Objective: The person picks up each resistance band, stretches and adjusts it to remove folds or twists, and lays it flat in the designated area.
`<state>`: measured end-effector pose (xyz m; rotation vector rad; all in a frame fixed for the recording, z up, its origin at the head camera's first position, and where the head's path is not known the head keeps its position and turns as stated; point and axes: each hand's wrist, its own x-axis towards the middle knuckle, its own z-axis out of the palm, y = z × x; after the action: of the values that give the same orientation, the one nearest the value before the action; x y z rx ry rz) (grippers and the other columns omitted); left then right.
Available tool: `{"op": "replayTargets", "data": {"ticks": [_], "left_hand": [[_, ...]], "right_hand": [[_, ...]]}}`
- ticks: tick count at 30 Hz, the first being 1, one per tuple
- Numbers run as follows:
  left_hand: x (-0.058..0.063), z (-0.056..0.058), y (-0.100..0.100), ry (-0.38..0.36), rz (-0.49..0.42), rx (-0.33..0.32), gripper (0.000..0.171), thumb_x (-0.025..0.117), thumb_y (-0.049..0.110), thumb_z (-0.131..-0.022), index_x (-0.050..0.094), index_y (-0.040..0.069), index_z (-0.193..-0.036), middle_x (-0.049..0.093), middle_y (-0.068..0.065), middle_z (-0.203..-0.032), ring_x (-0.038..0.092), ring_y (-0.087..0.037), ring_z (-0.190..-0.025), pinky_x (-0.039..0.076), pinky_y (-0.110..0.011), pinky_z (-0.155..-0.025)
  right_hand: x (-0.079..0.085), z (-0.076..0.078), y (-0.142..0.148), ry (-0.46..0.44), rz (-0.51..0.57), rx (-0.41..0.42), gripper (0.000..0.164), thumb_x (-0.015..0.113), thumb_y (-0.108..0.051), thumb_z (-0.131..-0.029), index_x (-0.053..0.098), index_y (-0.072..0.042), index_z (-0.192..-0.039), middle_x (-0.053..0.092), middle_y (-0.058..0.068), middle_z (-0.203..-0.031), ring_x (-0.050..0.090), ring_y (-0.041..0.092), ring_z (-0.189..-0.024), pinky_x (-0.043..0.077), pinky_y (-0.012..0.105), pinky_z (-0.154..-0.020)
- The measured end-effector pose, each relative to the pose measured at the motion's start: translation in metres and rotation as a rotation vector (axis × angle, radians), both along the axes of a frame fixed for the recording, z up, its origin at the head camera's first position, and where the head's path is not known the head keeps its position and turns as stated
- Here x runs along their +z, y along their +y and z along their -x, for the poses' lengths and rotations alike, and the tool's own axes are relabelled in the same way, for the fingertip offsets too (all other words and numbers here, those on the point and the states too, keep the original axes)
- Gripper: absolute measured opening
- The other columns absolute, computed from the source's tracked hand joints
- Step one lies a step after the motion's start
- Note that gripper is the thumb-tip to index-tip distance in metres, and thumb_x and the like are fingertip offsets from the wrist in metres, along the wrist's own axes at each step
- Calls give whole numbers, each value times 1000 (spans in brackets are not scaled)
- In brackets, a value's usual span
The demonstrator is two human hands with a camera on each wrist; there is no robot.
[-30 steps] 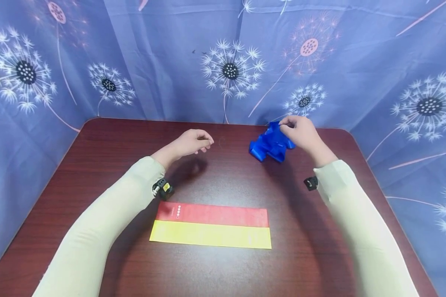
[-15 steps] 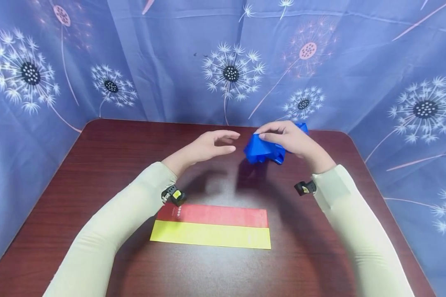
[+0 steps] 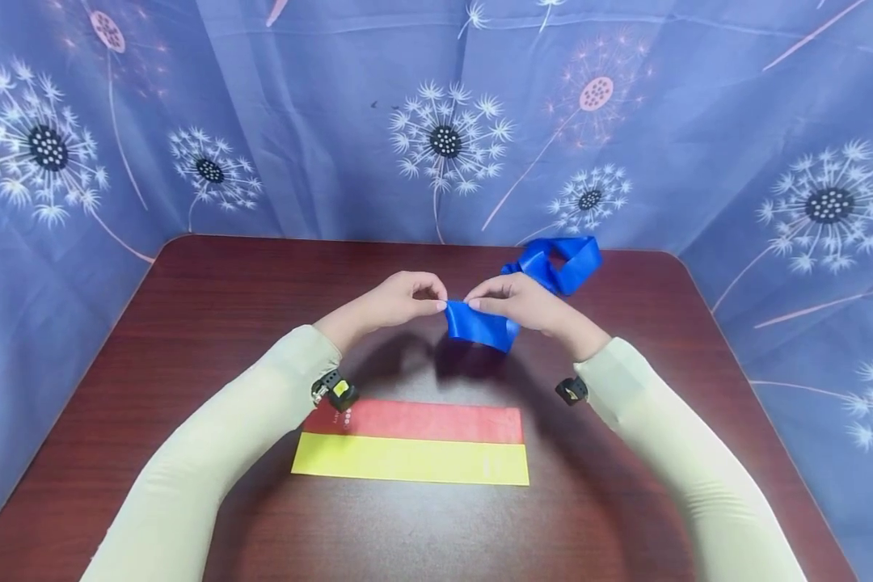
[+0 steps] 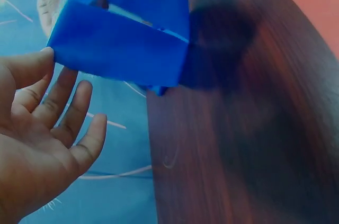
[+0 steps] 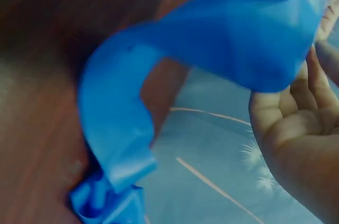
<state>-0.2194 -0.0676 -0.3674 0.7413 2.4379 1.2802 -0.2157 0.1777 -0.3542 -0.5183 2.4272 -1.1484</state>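
Over the middle of the table, a shiny blue resistance band (image 3: 480,327) hangs between two hands. My left hand (image 3: 393,301) pinches its left top corner between thumb and forefinger, the other fingers loosely spread in the left wrist view. A short way along the same edge, my right hand (image 3: 534,307) pinches the band too. Behind the right hand the rest of the band trails back in loose folds; the right wrist view shows this length of the band (image 5: 116,113) twisting and bunching on the table.
Nearer the body, a red band (image 3: 422,420) and a yellow band (image 3: 407,459) lie flat, edge to edge, on the dark wood table (image 3: 378,533). The red one bears small white print. A blue dandelion-patterned curtain (image 3: 320,121) stands behind the table.
The right hand has picked up part of the blue band and brought it left and nearer the body. The left hand has come right, opened, then closed on the band's corner.
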Motion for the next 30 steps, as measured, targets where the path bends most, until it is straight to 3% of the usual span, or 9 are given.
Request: {"op": "replayTargets", "data": {"ticks": [4,7,10,14,19,22,24,27,30], "left_hand": [[-3,-1,-9,-28,-29,-18,2,61,5,-98,61,3,-99,71,-17,-107,61,-28,-107,47,-38,-100],[-3,-1,-19,-28,-30,-14,2,61,2,-98,59,3,-96,70,-17,-106,63,-29,-110,47,-39,-101],[-3,0,-32,-7,-1,-13,3,61,2,-97,59,1,-96,68,-17,-101,62,-29,-105,47,-37,-97],[-7,2,-48,11,57,-7,5,61,4,-98,59,0,-98,67,-16,-98,58,-27,-98,44,-35,-91],[-18,4,-65,13,131,18,4,62,3,-96,61,0,-97,69,-16,-99,61,-29,-101,45,-37,-93],[-26,4,-69,40,219,16,2,62,5,-94,63,3,-94,71,-14,-97,63,-29,-99,47,-40,-92],[-31,3,-69,68,291,7,3,62,6,-94,64,4,-93,72,-14,-97,64,-29,-97,49,-43,-91],[-38,-1,-64,140,402,5,9,62,7,-95,67,3,-102,73,-17,-106,66,-32,-103,51,-48,-99],[-41,-6,-55,194,429,32,20,64,9,-96,68,2,-115,72,-18,-117,67,-33,-113,51,-49,-105]], "right_hand": [[-16,-1,3,-43,-39,76,25,67,-20,-99,72,-2,-115,76,7,-99,63,18,-98,51,31,-87],[-24,-2,8,-65,-51,141,18,71,-14,-96,70,1,-105,66,-1,-85,57,14,-87,48,27,-79],[-31,-4,14,-80,-55,172,14,73,-9,-93,68,2,-99,61,-3,-83,55,13,-88,47,27,-81],[-39,-3,22,-73,-67,196,14,73,-8,-92,70,3,-100,67,6,-87,55,15,-88,46,30,-83],[-47,-3,24,-47,-107,182,12,71,-11,-95,70,0,-100,57,-1,-78,49,14,-81,42,28,-76],[-51,-5,20,-65,-87,158,15,67,-13,-98,70,-1,-104,54,-3,-77,50,16,-80,44,29,-74],[-53,-8,15,-91,-62,149,19,65,-15,-99,71,-1,-111,61,2,-83,55,18,-85,48,30,-77],[-56,-14,6,-130,-35,167,28,61,-17,-102,69,-2,-124,70,12,-106,61,21,-102,52,32,-86],[-58,-18,-3,-202,6,180,36,58,-18,-104,63,-2,-136,67,20,-129,62,25,-115,54,35,-94]]}}
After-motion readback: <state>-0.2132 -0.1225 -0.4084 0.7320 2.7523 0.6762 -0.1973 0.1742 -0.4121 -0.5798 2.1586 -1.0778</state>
